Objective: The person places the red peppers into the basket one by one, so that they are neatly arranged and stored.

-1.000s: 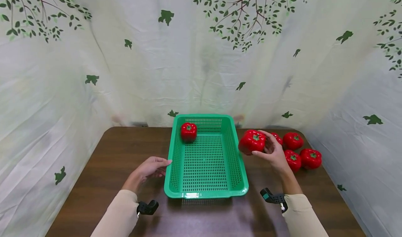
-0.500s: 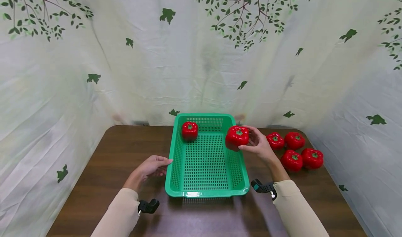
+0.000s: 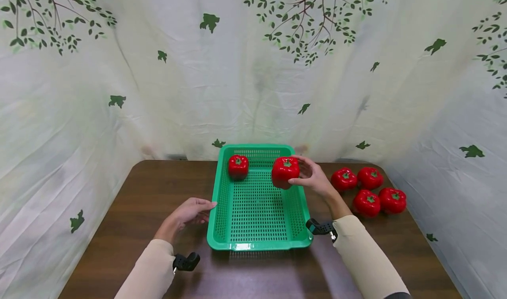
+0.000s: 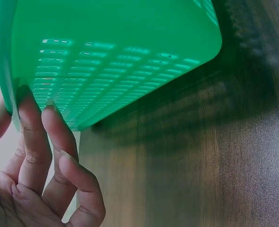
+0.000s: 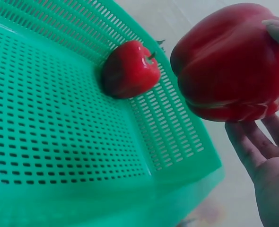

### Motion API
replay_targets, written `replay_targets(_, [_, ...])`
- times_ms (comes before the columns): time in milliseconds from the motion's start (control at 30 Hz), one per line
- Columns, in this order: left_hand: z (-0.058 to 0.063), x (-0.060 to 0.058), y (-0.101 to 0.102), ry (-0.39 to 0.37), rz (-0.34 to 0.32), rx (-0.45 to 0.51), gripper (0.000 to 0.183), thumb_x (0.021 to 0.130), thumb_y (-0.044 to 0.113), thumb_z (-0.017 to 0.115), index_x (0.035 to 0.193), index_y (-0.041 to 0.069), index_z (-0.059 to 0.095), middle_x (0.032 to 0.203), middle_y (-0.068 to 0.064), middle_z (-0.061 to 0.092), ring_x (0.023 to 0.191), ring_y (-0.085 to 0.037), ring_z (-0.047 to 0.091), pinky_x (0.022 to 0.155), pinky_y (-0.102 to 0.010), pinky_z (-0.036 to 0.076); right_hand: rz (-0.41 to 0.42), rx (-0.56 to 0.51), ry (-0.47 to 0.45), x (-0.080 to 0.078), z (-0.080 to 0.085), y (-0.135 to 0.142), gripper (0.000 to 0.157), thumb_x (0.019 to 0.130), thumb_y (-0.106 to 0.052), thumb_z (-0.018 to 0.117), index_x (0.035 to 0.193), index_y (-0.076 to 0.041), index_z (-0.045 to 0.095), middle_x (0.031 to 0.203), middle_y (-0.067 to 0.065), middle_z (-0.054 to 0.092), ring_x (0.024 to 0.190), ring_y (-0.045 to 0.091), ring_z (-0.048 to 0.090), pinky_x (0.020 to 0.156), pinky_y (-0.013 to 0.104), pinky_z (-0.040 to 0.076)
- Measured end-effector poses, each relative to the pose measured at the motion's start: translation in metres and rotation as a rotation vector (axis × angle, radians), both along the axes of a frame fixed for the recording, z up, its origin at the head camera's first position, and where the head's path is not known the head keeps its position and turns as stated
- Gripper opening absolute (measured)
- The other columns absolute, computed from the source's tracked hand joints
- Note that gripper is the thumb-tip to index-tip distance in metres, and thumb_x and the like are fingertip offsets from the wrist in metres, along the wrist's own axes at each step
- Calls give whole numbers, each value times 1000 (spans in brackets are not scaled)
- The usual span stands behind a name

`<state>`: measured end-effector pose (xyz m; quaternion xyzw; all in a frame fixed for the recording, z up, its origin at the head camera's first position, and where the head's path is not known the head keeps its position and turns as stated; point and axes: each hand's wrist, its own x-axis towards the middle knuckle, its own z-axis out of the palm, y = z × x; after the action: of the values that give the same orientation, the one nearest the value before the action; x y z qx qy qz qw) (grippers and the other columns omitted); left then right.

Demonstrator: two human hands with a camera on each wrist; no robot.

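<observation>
My right hand (image 3: 310,175) grips a red bell pepper (image 3: 285,171) by its side, over the right part of a green plastic basket (image 3: 259,245). In the right wrist view the held bell pepper (image 5: 231,64) hangs above the rim, thumb on one side and fingers on the other. Another red bell pepper (image 3: 238,167) sits inside the basket at its far left corner. With thumb and fingers, my left hand (image 3: 194,212) pinches the basket's left rim. The left wrist view shows those fingers (image 4: 34,137) curled against the outer wall under the lip.
Several red bell peppers (image 3: 366,203) stand grouped on the right of the brown wooden table (image 3: 158,184). A white curtain (image 3: 253,92) with printed leaves hangs behind the table and at its sides.
My right hand has carried the held bell pepper leftward, from beside the basket's right rim to over the basket's inside. The left hand keeps its hold on the left rim.
</observation>
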<state>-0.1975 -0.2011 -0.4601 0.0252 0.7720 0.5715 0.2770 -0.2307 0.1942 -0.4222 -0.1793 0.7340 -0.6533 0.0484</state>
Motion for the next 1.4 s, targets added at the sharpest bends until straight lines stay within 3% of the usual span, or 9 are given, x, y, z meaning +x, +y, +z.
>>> replay_targets(167, [-4, -3, 3, -1, -15, 15, 43, 95, 36, 60, 108, -4, 68, 82, -3, 70, 75, -20, 64, 73, -34, 51, 28, -9, -11, -3, -5, -2, 67, 82, 2, 71, 142, -1, 40, 140, 21, 44, 124, 34, 48, 91, 30, 49])
replay_targets(467, [-4, -2, 1, -6, -6, 9, 43, 95, 36, 61, 108, -5, 68, 83, -3, 70, 75, -19, 63, 75, -35, 51, 48, 49, -44, -11, -10, -14, 67, 83, -3, 73, 142, -5, 42, 140, 18, 44, 124, 40, 46, 89, 40, 51])
replay_targets(700, [-4, 1, -1, -2, 6, -5, 45, 94, 37, 61, 110, -4, 68, 86, -4, 70, 77, -18, 63, 76, -36, 51, 61, 77, -88, -20, -16, -29, 65, 83, -1, 71, 141, -1, 40, 140, 21, 43, 125, 42, 44, 89, 43, 51])
replay_targets(1400, [-1, 0, -1, -9, 9, -8, 44, 95, 37, 61, 108, -4, 68, 86, -6, 71, 77, -23, 64, 72, -34, 51, 107, 49, -182, -38, -36, -81, 71, 82, -1, 74, 144, -8, 42, 145, 13, 41, 128, 37, 44, 88, 42, 52])
